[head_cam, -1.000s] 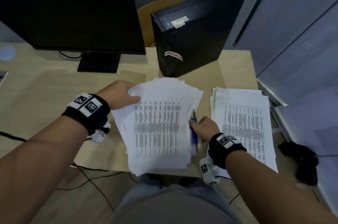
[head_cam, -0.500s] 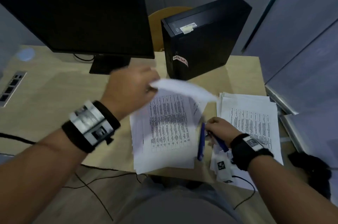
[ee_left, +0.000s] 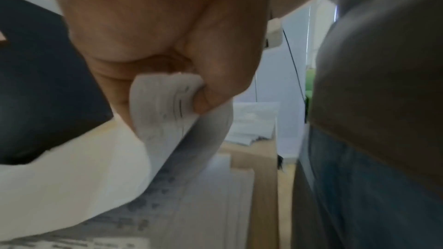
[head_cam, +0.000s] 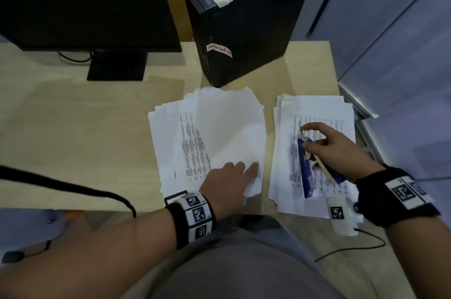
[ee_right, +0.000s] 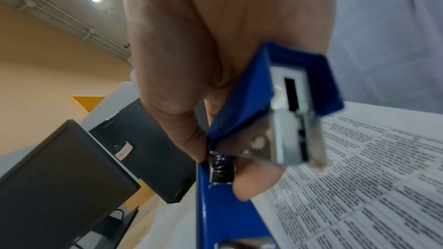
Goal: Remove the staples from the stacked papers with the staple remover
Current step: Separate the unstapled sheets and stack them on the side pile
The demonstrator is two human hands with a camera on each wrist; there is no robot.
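Landmark: the black upright computer tower [head_cam: 246, 18] stands at the back of the pale wooden desk [head_cam: 80, 142]; all places below are given from it.
Left stack: a fanned pile of white printed sheets [head_cam: 185, 149] lies just in front of the tower, its top sheets turned blank side up.
Left hand [head_cam: 229, 184]: at the near corner of that pile, far from the tower. The head view shows only knuckles on the paper; the left wrist view shows thumb and fingers pinching a curled corner of several sheets [ee_left: 165, 99].
Right stack: a squarer pile of white printed pages [head_cam: 314, 108] lies front-right of the tower.
Right hand [head_cam: 341, 149]: over this pile, fingers curled round the blue metal-jawed staple remover [head_cam: 305, 167].
Tool detail: the right wrist view shows the blue remover [ee_right: 242, 139] hinged open, with its silver metal end, which the head view blurs.
Staples: none can be made out.
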